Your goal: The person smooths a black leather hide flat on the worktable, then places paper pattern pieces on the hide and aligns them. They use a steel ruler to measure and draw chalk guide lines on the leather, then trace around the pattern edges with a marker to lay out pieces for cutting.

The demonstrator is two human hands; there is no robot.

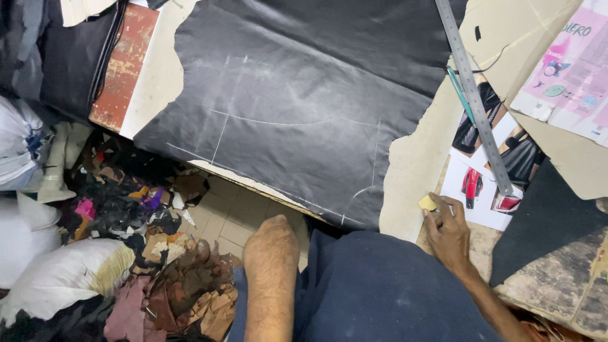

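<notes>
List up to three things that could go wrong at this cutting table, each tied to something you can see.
1. The chalk lines on the black sheet look faint; brushing them may smear them.
2. The metal ruler lies loose on overlapping papers and could shift.
3. The scrap pile on the floor could swallow the small yellow chalk piece if the right hand drops it.

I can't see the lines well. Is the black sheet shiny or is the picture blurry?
Head view: the black sheet shows a pale sheen across its middle, glare from overhead light, so the chalk lines fade there; the picture is fairly sharp, the ruler marks crisp; the scraps on the floor lie dimmer; the right hand holding the chalk is clear.
</notes>
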